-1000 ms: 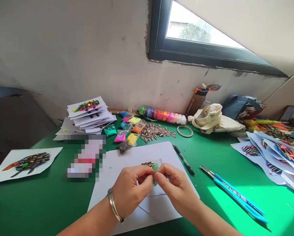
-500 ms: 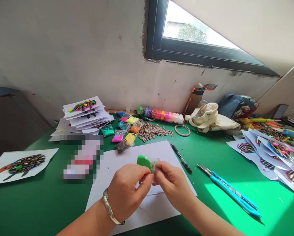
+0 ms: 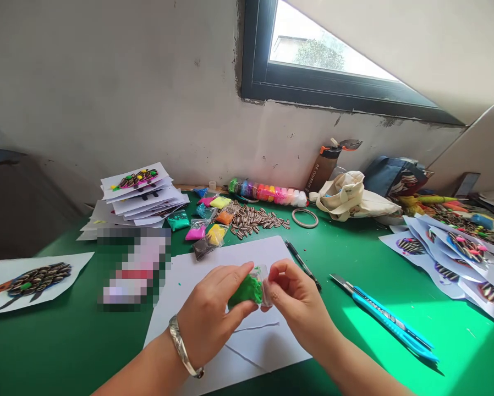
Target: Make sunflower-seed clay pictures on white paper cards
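Over a white sheet of paper (image 3: 214, 352), my left hand (image 3: 216, 302) grips a small packet of green modelling clay (image 3: 247, 291) between thumb and fingers. My right hand (image 3: 298, 297) pinches the clear plastic edge (image 3: 265, 286) of the same packet. Green clay shows at the packet's side facing the right hand. Faint lines run across the paper below the hands. A black pen (image 3: 302, 263) lies along the paper's right edge, and a blue utility knife (image 3: 385, 313) rests farther right.
Sunflower seeds (image 3: 253, 219) and small clay packets (image 3: 217, 234) lie behind the paper. A paper stack (image 3: 143, 192) stands at back left, with a seed picture (image 3: 40, 280) nearer. To the right are a tape ring (image 3: 305, 218), cloth bag (image 3: 346, 198), bottle (image 3: 323, 168) and more pictures (image 3: 449, 247).
My left fingers have spread along the green packet, which has turned to show more of its clay. My right hand has shifted slightly right, still pinching the plastic.
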A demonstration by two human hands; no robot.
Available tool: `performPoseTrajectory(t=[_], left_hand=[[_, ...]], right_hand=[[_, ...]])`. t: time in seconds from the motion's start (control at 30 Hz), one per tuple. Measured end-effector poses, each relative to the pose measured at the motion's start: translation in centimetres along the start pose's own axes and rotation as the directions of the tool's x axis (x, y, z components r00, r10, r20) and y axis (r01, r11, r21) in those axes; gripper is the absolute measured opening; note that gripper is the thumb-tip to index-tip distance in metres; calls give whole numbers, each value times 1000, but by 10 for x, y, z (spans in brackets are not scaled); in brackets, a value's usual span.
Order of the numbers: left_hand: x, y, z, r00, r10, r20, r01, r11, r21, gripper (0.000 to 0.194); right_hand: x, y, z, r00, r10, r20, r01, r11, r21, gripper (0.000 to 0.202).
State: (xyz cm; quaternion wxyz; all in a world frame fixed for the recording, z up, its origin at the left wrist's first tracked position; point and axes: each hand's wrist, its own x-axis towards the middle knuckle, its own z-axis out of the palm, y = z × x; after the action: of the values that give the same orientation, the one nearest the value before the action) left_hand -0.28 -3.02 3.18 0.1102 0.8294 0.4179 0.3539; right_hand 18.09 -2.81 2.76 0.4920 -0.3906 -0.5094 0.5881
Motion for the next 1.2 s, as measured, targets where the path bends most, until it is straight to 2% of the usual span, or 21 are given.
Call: performPoseTrajectory(t=[0.07,0.13,0.3,0.47,0.57,0.7,0.77,0.83,0.93,1.07,1.13,1.2], left_hand=[[0,0,-1,1000,3,-4,-3,1000,14,49],[1,-1,-2,1000,8,-2,-8,1000,21,48],[3,-3,-3,1000,8,6,-8,1000,27,43],[3,-1,-4,1000,3,29,-4,1000,23,39],[3,1,-5,999,-3,33,2,1000,14,37],[3,2,-7,999,-41,31,42,999,-20,36],[5,4,-10,992,-91,83,97,992,-77,33],[8,6,-12,971,-152,186,181,973,-147,28],[13,11,-16,913,-240,330,317,926,-203,19],[18,15,-20,861,-305,406,420,877,-233,11],[21,14,-22,821,-326,468,492,820,-292,14],[23,12,-24,781,-298,548,561,720,-409,23]], right_hand=[[0,2,-1,998,-49,33,50,998,-35,11],[0,3,-3,997,-52,53,56,995,-77,16],[1,2,-8,988,36,149,-12,988,-156,26],[3,-10,-11,954,74,292,0,969,-246,24],[3,-16,-11,939,79,335,16,963,-271,24],[2,-16,-11,938,2,346,108,949,-297,22],[1,-14,-10,935,-61,351,182,929,-323,26],[2,-12,-10,930,-93,355,223,912,-345,23],[2,-12,-9,929,-84,361,224,903,-367,16],[1,-13,-9,935,-52,350,186,914,-361,6],[0,-12,-10,936,-40,350,167,925,-340,4],[0,-10,-10,935,-41,351,153,942,-297,4]])
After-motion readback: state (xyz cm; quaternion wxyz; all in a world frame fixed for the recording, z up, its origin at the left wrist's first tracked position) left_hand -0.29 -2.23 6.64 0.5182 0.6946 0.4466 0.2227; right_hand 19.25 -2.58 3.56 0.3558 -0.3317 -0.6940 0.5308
